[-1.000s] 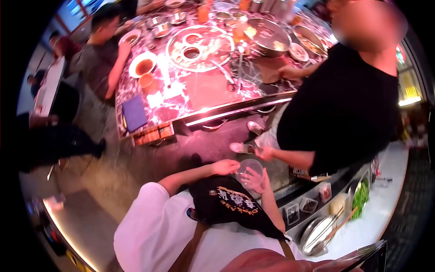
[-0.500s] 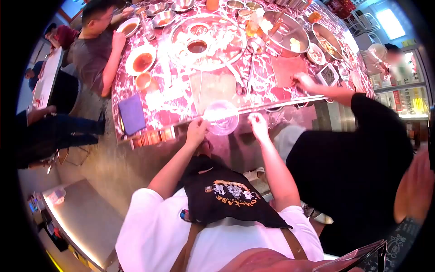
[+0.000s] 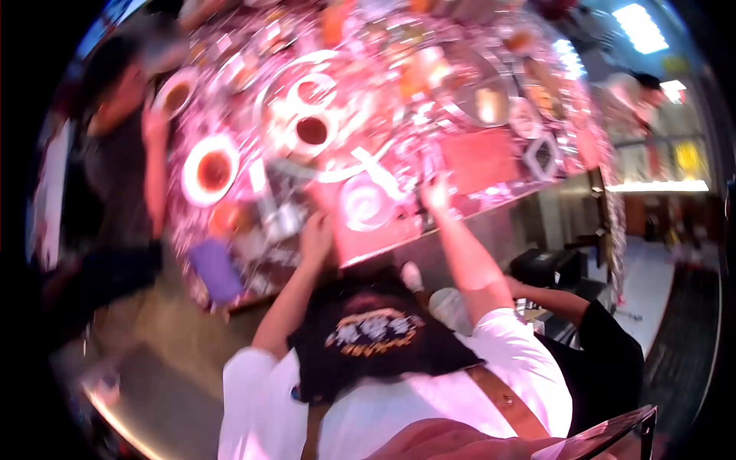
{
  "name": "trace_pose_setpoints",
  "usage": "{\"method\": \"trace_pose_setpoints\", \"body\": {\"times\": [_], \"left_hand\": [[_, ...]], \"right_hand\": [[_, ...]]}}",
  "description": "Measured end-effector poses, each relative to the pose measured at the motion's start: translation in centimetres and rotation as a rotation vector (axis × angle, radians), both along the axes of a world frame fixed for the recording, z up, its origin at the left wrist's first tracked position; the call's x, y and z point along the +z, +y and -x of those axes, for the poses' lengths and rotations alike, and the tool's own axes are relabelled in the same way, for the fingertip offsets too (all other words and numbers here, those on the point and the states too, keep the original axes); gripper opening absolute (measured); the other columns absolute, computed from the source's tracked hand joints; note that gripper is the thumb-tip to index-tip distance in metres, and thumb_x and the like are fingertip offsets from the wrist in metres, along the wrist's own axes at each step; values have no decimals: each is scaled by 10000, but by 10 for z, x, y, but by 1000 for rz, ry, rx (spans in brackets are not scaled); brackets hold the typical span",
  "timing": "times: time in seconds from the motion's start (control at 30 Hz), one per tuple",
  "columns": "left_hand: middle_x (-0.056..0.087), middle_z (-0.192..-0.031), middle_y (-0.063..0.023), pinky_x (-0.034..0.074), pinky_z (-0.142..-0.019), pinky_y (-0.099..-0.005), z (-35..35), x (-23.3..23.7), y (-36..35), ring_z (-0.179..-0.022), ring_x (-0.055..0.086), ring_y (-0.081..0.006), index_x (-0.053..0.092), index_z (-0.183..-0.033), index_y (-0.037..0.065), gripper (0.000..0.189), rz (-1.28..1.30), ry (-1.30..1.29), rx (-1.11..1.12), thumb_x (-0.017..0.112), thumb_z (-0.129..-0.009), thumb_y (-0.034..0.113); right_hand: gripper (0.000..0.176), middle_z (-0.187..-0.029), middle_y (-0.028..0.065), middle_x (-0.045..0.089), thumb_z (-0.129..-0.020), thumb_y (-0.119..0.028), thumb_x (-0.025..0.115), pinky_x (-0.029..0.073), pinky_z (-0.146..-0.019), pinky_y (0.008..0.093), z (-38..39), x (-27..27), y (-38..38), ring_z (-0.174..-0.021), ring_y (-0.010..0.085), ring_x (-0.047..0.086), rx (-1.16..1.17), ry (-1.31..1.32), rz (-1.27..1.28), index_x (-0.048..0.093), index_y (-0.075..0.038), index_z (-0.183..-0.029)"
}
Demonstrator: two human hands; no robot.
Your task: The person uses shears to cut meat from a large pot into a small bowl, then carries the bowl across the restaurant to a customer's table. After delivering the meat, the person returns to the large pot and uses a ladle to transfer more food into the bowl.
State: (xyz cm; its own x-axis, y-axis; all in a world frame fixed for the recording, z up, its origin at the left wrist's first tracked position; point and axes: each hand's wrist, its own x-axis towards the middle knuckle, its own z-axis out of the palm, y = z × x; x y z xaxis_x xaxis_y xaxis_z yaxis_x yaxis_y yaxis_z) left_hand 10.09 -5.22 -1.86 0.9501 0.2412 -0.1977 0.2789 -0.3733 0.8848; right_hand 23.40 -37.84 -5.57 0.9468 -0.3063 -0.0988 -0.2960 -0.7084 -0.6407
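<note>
Motion blurs the whole view. My left hand (image 3: 317,234) is at the near edge of the marbled table, beside a grey, crumpled-looking item (image 3: 285,221); its fingers are smeared. My right hand (image 3: 435,192) reaches over the table, and its fingers are too blurred to read. Between my hands a round clear bowl (image 3: 365,204) rests on a reddish mat (image 3: 354,244). A white strip-like item (image 3: 377,173) lies just behind the bowl.
A large round platter (image 3: 268,107) holds a dark sauce bowl (image 3: 312,130). At left are a white soup bowl (image 3: 210,170), an orange cup (image 3: 226,219) and a purple cloth (image 3: 215,270). A metal pot (image 3: 502,115) stands back right. A person (image 3: 123,153) sits at left.
The view has shifted and turned. The clear bowl has gone from between my hands at the table edge onto the mat. The right-hand neighbour's arm has drawn back from the table.
</note>
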Motion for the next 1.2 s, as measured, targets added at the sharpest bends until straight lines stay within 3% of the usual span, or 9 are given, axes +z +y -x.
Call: {"method": "trace_pose_setpoints", "body": {"times": [0.23, 0.33, 0.4, 0.6, 0.63, 0.77, 0.9, 1.0, 1.2], "left_hand": [[612, -1006, -213, 471, -818, -440, -20, -24, -7, -945, 598, -373, 563, -1033, -3, 282, -357, -67, -82, 645, -873, 215], [647, -883, -212, 488, -744, -475, -32, -19, -9, -823, 623, -417, 545, -964, 11, 254, -541, 157, -36, 627, -863, 229], [653, -857, -208, 492, -733, -481, -37, -12, -14, -827, 631, -407, 561, -941, 18, 255, -519, 307, 62, 625, -836, 241], [615, -750, -63, 487, -606, -332, -9, -47, -18, -660, 567, -163, 632, -938, 19, 108, -144, 84, 208, 607, -873, 102], [600, -747, -42, 456, -550, -286, 19, -80, -14, -622, 544, -118, 635, -932, 36, 82, 267, 177, 350, 604, -896, 101], [615, -753, -64, 472, -530, -262, 20, -27, -51, -607, 573, -134, 576, -929, 34, 22, 618, 67, 492, 554, -932, 36], [626, -755, -79, 504, -581, -268, 23, -46, -48, -631, 605, -138, 547, -941, 22, 63, 539, 65, 390, 520, -965, 74], [652, -766, -102, 515, -589, -274, 10, -36, -41, -634, 636, -147, 550, -941, 8, 76, 445, 141, 340, 520, -954, 76], [621, -716, -72, 512, -564, -286, 21, -29, -43, -601, 623, -141, 530, -952, 20, 97, 359, 69, 303, 531, -941, 116]], "right_hand": [[157, -853, 163, 604, -730, -39, 570, 471, -733, 474, -5, 56, -32, -848, 368, 583, 76, -500, 339, 598, -55, -884], [225, -936, 161, 638, -812, -139, 599, 480, -774, 475, 20, 33, -5, -913, 373, 609, 511, 146, -99, 592, -62, -1024], [308, -937, 164, 658, -830, -254, 625, 501, -774, 486, 40, 50, 10, -920, 382, 636, 757, 18, -25, 581, -47, -1053], [433, -965, 211, 681, -725, -358, 702, 527, -777, 500, 8, 85, 18, -917, 389, 665, 834, 453, 34, 630, -36, -1006], [458, -1003, 213, 671, -737, -361, 710, 526, -786, 498, 7, 74, 20, -942, 379, 662, 829, 428, 67, 607, -32, -1038], [481, -1029, 198, 657, -754, -357, 711, 514, -815, 482, 5, 69, 29, -958, 370, 652, 854, 421, 228, 558, -25, -1066], [427, -976, 214, 656, -736, -268, 687, 498, -830, 452, 6, 54, 19, -922, 382, 645, 676, 366, -27, 552, -8, -1046], [190, -842, 123, 636, -818, -113, 625, 487, -688, 343, 3, -10, -11, -744, 211, 619, 572, 476, -633, 576, -5, -966], [291, -842, 126, 630, -873, -131, 620, 495, -654, 342, 26, 33, -9, -707, 195, 614, 429, 347, -348, 500, 16, -1093]]}}
